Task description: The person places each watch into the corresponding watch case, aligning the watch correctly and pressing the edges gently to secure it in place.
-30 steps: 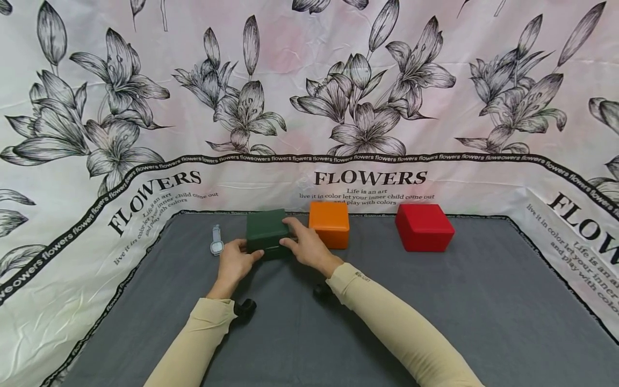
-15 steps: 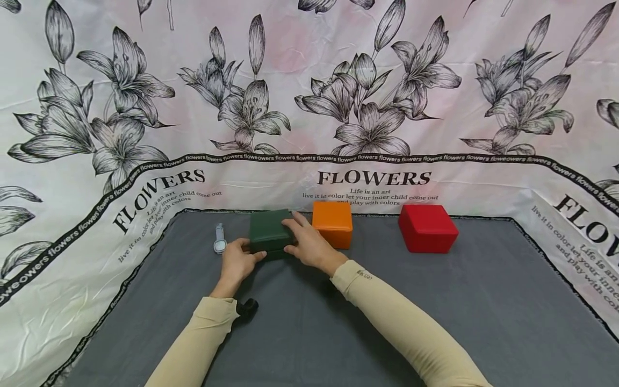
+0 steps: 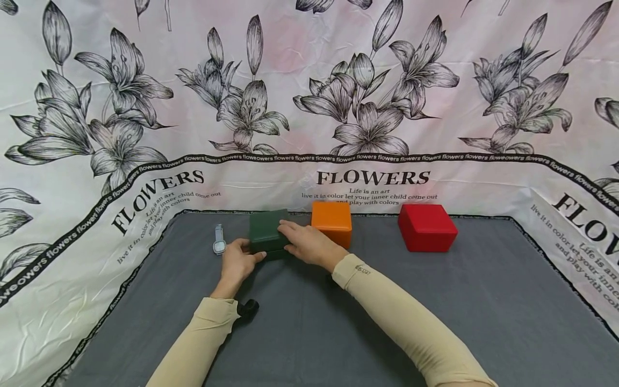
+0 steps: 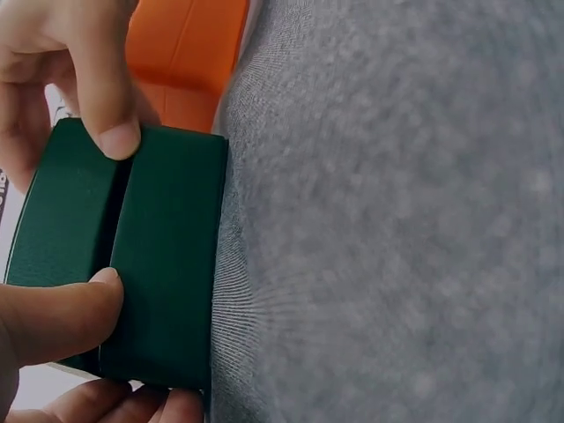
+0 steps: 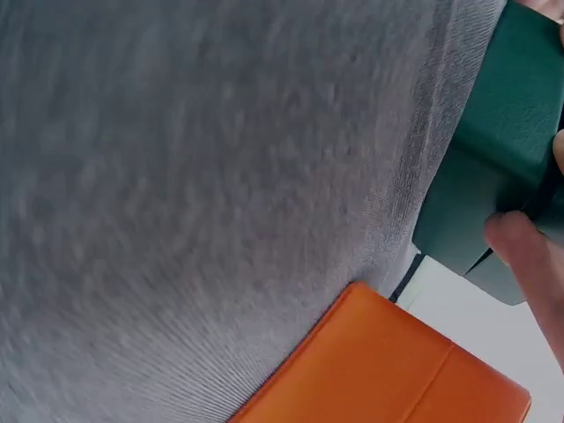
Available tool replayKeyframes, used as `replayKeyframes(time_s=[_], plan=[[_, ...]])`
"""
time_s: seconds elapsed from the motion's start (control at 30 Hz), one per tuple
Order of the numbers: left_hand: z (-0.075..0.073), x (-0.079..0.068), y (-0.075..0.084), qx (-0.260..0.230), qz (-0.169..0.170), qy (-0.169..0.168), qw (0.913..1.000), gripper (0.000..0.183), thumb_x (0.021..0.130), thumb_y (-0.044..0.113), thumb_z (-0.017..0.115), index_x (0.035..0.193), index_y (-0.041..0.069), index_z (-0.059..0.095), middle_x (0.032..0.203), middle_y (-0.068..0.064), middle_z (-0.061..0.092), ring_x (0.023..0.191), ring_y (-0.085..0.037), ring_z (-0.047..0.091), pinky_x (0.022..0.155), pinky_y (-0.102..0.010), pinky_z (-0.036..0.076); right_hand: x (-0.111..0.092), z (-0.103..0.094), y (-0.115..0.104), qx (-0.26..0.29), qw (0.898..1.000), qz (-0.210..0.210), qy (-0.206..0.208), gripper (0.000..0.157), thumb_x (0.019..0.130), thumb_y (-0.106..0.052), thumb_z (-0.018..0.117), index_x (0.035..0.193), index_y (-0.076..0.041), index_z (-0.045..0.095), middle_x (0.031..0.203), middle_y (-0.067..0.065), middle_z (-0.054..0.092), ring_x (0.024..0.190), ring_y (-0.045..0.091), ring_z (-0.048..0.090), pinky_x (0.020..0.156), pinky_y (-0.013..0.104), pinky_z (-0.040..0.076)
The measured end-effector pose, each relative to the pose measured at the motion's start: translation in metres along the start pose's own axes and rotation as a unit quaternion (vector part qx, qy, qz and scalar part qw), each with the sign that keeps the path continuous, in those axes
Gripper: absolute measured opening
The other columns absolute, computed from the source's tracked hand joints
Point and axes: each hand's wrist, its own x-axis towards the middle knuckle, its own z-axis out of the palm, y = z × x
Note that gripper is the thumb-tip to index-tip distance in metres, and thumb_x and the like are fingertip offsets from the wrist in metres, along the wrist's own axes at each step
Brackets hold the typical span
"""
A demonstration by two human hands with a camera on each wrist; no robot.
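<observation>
A dark green box (image 3: 266,230) stands on the grey cloth, its lid shut down except for a narrow dark gap at the front seam, seen in the left wrist view. My left hand (image 3: 235,267) grips its left side, with the thumb (image 4: 75,315) on the front by the seam and the fingers round the side. On the right, my right hand (image 3: 311,244) holds the lid's edge, its thumb (image 4: 115,132) at the seam. One right fingertip (image 5: 511,233) presses the box's side near the seam. The inside of the box is hidden.
A pale-strapped watch (image 3: 219,241) lies left of the green box. Close on its right stands an orange box (image 3: 331,224), with a red box (image 3: 427,228) farther right. A flower-print cloth (image 3: 271,183) hangs behind the grey cloth (image 3: 387,312).
My right hand's fingers have drawn closer together and shifted slightly down and left along the green box's right edge. The left hand keeps its grip. The head view has moved slightly.
</observation>
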Motion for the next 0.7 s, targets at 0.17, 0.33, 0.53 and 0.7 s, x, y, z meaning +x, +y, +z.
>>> replayKeyframes(time_s=[0.17,0.33,0.53,0.7], plan=[[0.0001,-0.0012,-0.0003,-0.010,0.003,0.002,0.9999,0.050,0.079,0.012,0.078,0.121,-0.004,0.057,0.113,-0.024,0.063,0.103,-0.036,0.061,0.086,-0.047,0.049,0.0026,-0.0035,0.0007,-0.093,0.994,-0.049,0.033,0.046,0.092,-0.027,0.066,0.132,-0.011,0.052,0.139,0.010,0.050,0.102,0.023,0.063,0.085,0.035,0.052],[0.0002,-0.0022,0.0009,-0.013,0.005,0.002,0.9999,0.045,0.078,0.011,0.078,0.116,-0.003,0.058,0.109,-0.023,0.063,0.100,-0.035,0.061,0.083,-0.046,0.049,0.0012,-0.0015,0.0027,-0.128,0.987,-0.076,0.066,0.043,0.090,-0.028,0.068,0.129,-0.013,0.056,0.131,0.009,0.056,0.104,0.023,0.063,0.083,0.035,0.053],[0.0014,-0.0019,0.0010,-0.012,0.002,0.003,0.9999,0.046,0.078,0.012,0.078,0.117,-0.002,0.057,0.110,-0.023,0.063,0.100,-0.035,0.061,0.083,-0.046,0.049,0.0010,-0.0012,0.0050,-0.130,0.984,-0.098,0.076,0.043,0.089,-0.025,0.069,0.128,-0.011,0.056,0.130,0.012,0.056,0.103,0.024,0.063,0.083,0.034,0.053],[0.0019,-0.0028,-0.0005,-0.020,-0.002,0.003,0.9998,0.045,0.080,0.013,0.077,0.117,-0.002,0.057,0.111,-0.023,0.062,0.100,-0.036,0.060,0.082,-0.047,0.049,0.0021,-0.0038,0.0056,-0.124,0.984,-0.109,0.070,0.043,0.090,-0.024,0.068,0.128,-0.011,0.054,0.131,0.014,0.055,0.104,0.025,0.063,0.083,0.035,0.053]])
